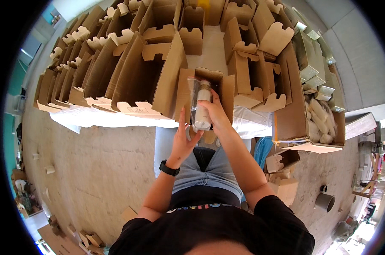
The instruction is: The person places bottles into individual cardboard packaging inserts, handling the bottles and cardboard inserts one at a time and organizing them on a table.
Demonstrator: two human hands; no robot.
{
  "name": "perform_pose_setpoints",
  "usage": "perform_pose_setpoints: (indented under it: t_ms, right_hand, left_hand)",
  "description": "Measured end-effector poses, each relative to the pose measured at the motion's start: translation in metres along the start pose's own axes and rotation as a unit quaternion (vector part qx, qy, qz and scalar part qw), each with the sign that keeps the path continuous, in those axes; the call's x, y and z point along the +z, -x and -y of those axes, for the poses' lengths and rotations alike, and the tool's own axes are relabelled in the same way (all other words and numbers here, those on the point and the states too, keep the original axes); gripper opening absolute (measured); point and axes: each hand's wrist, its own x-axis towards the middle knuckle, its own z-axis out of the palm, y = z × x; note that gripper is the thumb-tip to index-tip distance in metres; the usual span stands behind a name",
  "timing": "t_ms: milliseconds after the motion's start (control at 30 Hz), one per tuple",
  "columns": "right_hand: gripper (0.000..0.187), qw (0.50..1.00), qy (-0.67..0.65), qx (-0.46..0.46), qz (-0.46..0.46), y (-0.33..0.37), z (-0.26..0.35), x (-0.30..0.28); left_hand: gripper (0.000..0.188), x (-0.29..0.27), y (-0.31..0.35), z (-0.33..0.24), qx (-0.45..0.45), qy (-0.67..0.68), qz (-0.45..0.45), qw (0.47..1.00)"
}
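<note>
My right hand [215, 114] is closed on a white cylindrical bottle [204, 111] in clear plastic, its thumb across the front. The bottle lies lengthwise over an open brown cardboard box [184, 95], with a flat clear plastic bag [193, 89] along its left side. My left hand [184, 142] is at the box's near left corner, fingers apart. Its index finger points up along the box's left wall, and its thumb reaches toward the bottle's near end. Whether that thumb touches the bottle is hard to tell. Most of the box's inside is hidden.
Rows of open cardboard boxes [137, 72] stand on the white-covered table [128, 119], left and beyond. More boxes [245, 76] stand at right. A large carton [288, 123] holds white wrapped pieces [322, 119]. Boxes [283, 187] and a grey bucket [325, 202] are on the floor.
</note>
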Motion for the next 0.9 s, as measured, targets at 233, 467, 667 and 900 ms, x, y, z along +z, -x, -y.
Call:
perform_pose_setpoints:
  t_ms: [233, 467, 667, 900]
  right_hand:
    - [0.089, 0.907, 0.403, -0.091, -0.075, -0.022, -0.028, 0.004]
    - [0.09, 0.838, 0.54, -0.075, -0.03, -0.018, -0.029, 0.005]
    - [0.058, 0.758, 0.522, -0.391, -0.03, 0.019, 0.005, -0.001]
    - [0.046, 0.732, 0.519, -0.437, -0.063, 0.031, 0.014, -0.048]
  left_hand:
    - [0.096, -0.003, 0.0, -0.018, -0.062, 0.001, 0.041, 0.997]
    - [0.094, -0.002, -0.001, -0.009, -0.048, 0.038, 0.056, 0.997]
    - [0.092, -0.006, 0.0, -0.009, -0.051, 0.047, 0.053, 0.996]
    - [0.094, -0.005, -0.001, -0.007, 0.021, -0.027, 0.027, 0.999]
